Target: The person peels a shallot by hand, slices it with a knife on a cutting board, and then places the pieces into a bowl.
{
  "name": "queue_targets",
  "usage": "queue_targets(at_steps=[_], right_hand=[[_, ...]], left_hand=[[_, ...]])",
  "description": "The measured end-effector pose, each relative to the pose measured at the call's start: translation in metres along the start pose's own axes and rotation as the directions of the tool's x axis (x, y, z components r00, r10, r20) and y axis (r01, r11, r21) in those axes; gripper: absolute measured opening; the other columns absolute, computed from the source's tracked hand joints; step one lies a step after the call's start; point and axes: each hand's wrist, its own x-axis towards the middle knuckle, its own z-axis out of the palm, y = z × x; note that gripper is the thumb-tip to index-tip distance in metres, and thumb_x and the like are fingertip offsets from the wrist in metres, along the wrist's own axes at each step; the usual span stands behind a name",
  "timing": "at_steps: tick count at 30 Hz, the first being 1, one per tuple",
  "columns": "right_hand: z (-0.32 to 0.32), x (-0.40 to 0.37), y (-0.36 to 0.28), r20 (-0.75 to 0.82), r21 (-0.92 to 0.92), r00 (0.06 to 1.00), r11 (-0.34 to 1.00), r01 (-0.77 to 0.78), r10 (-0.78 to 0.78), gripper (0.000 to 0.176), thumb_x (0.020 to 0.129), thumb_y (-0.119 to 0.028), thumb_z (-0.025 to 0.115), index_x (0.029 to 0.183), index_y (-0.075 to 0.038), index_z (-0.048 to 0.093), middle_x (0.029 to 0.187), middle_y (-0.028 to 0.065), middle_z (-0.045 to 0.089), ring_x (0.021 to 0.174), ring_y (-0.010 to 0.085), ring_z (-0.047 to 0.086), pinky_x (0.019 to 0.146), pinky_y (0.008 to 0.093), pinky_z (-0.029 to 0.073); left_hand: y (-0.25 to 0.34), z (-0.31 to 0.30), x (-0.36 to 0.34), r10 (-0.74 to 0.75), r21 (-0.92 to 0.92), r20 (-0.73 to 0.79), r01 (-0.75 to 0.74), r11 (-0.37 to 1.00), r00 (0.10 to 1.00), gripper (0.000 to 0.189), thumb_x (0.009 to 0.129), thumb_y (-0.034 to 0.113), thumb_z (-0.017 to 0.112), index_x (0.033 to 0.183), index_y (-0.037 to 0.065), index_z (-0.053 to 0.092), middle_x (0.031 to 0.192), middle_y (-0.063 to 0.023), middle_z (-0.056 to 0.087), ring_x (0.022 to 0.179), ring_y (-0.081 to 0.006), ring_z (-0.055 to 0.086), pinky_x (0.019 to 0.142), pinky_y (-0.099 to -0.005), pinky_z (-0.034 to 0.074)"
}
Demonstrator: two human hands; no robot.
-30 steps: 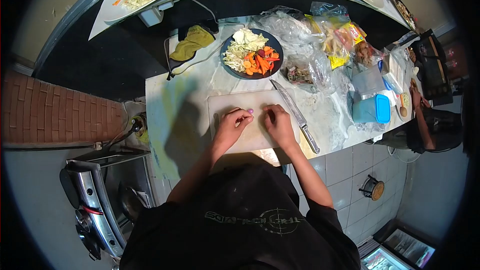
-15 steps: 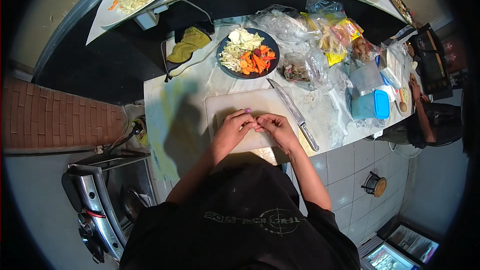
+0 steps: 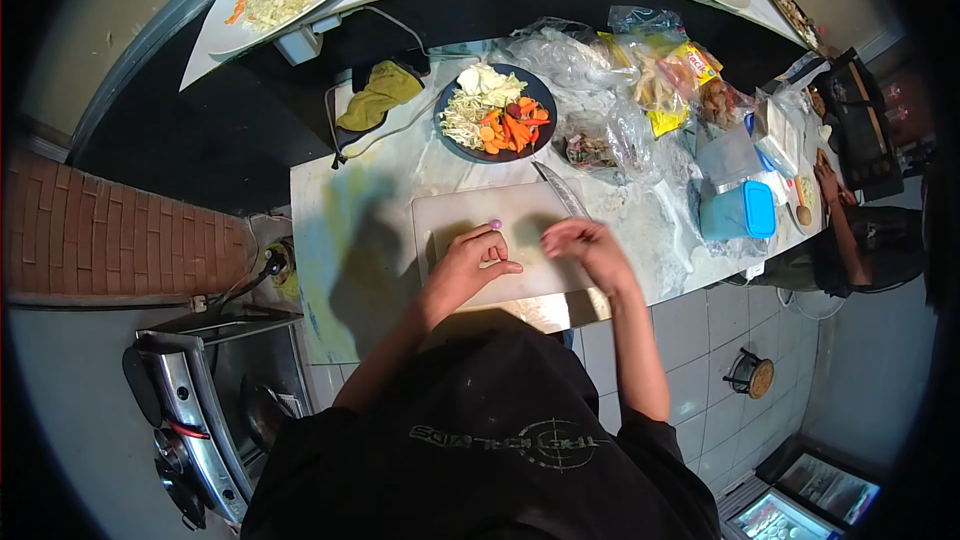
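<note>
On the white cutting board (image 3: 545, 202) lies a small purple-pink piece (image 3: 495, 225) that looks like a shallot, right at the fingertips of my left hand (image 3: 475, 265). That hand rests over the board, fingers curled and the thumb stretched out apart from them. To its right, smeared by motion, my right hand (image 3: 595, 255) is above the board's right edge with bent fingers. It covers the handle of the kitchen knife (image 3: 562, 188), whose blade shows beyond it. Behind the board stands a dark plate (image 3: 462, 150) of sliced carrots, red chilies, bean sprouts and cabbage.
Plastic bags (image 3: 590, 55) with food fill the back right of the counter. A blue-lidded container (image 3: 740, 212) stands near the right side. At the back left lies a green cloth (image 3: 380, 95) beside a cable. Another person's arm (image 3: 845, 230) reaches in at far right.
My hands, together half a second ago, are now apart: the right has moved right, over the knife handle. My left thumb has spread away from its fingers. The purple-pink piece stays put.
</note>
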Motion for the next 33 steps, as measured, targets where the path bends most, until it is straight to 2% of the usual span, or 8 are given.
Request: queue_targets(at_steps=[5, 7, 10, 14, 16, 21, 27, 33], right_hand=[[-0.071, 0.015, -0.066, -0.274, -0.53, 0.84, 0.802, 0.275, -0.469, 0.009, 0.09, -0.001, 0.06, 0.092, 0.004, 0.068, 0.082, 0.0062, 0.067, 0.074, 0.011, 0.061, 0.073, 0.0259, 0.051], [-0.081, 0.022, -0.093, -0.388, -0.75, 0.757, 0.657, 0.071, -0.525, 0.016, 0.082, 0.007, 0.056, 0.091, 0.004, 0.068, 0.076, 0.0096, 0.07, 0.071, 0.0163, 0.066, 0.068, 0.0307, 0.052], [-0.107, 0.045, -0.084, -0.225, -0.914, 0.677, 0.392, 0.102, -0.701, 0.02, 0.078, 0.009, 0.056, 0.091, 0.002, 0.069, 0.079, 0.0163, 0.071, 0.072, 0.0266, 0.07, 0.07, 0.0347, 0.053], [-0.104, 0.052, -0.083, -0.195, -0.958, 0.688, 0.286, 0.019, -0.699, 0.023, 0.075, 0.009, 0.054, 0.09, 0.0, 0.07, 0.084, 0.0192, 0.07, 0.077, 0.0351, 0.069, 0.071, 0.0388, 0.053], [-0.101, 0.052, -0.084, -0.268, -0.951, 0.713, 0.297, -0.087, -0.648, 0.016, 0.077, 0.006, 0.057, 0.088, 0.001, 0.068, 0.09, 0.0187, 0.07, 0.084, 0.0367, 0.067, 0.076, 0.0398, 0.052], [-0.066, 0.029, -0.095, -0.132, -0.985, 0.643, 0.174, 0.002, -0.755, 0.019, 0.076, 0.001, 0.067, 0.095, -0.001, 0.064, 0.1, 0.0199, 0.061, 0.097, 0.0371, 0.059, 0.084, 0.0409, 0.048], [-0.01, -0.013, -0.04, -0.113, -0.89, 0.925, 0.451, 0.068, -0.363, 0.021, 0.084, -0.006, 0.065, 0.104, -0.001, 0.06, 0.098, 0.0199, 0.058, 0.09, 0.0361, 0.059, 0.076, 0.0439, 0.049], [-0.021, -0.052, 0.031, -0.331, -0.942, 0.817, 0.223, -0.252, -0.472, 0.037, 0.083, -0.013, 0.069, 0.114, 0.0, 0.053, 0.104, 0.0217, 0.055, 0.096, 0.04, 0.054, 0.083, 0.0479, 0.046]], left_hand=[[-0.013, -0.006, -0.006, -0.009, -0.009, -0.15, 0.008, 1.0, 0.989, 0.019, 0.08, 0.011, 0.075, 0.083, 0.0, 0.06, 0.077, -0.0072, 0.056, 0.069, -0.0181, 0.055, 0.065, -0.031, 0.046], [-0.021, -0.011, -0.007, -0.021, 0.011, -0.215, 0.024, 1.0, 0.976, 0.017, 0.082, 0.01, 0.074, 0.084, 0.0, 0.059, 0.079, -0.0084, 0.056, 0.07, -0.0195, 0.057, 0.067, -0.0315, 0.047], [-0.037, -0.017, -0.011, 0.012, 0.087, -0.273, 0.012, 0.996, 0.962, 0.017, 0.082, 0.007, 0.072, 0.093, 0.001, 0.06, 0.086, -0.0095, 0.058, 0.072, -0.0206, 0.058, 0.068, -0.0309, 0.049], [-0.043, -0.015, -0.017, -0.025, 0.066, -0.348, 0.051, 0.997, 0.937, 0.022, 0.079, 0.01, 0.075, 0.094, 0.004, 0.061, 0.09, -0.0078, 0.058, 0.082, -0.0215, 0.056, 0.076, -0.0327, 0.047], [-0.042, -0.015, -0.022, 0.037, 0.314, -0.333, 0.074, 0.947, 0.942, 0.027, 0.077, 0.013, 0.076, 0.098, 0.006, 0.061, 0.1, -0.0079, 0.057, 0.095, -0.0263, 0.054, 0.085, -0.0368, 0.045], [-0.057, -0.009, -0.027, 0.03, 0.361, -0.279, 0.076, 0.929, 0.96, 0.03, 0.077, 0.016, 0.075, 0.102, 0.008, 0.061, 0.103, -0.0086, 0.056, 0.101, -0.0296, 0.052, 0.089, -0.0388, 0.043], [-0.06, -0.006, -0.017, 0.068, 0.451, -0.294, 0.075, 0.889, 0.954, 0.033, 0.078, 0.016, 0.074, 0.108, 0.009, 0.06, 0.105, -0.0092, 0.056, 0.101, -0.0297, 0.052, 0.09, -0.0389, 0.042], [-0.044, 0.0, -0.002, 0.093, 0.42, -0.297, 0.042, 0.907, 0.95, 0.035, 0.079, 0.016, 0.072, 0.112, 0.01, 0.061, 0.108, -0.0076, 0.056, 0.105, -0.0281, 0.051, 0.093, -0.0391, 0.04]])
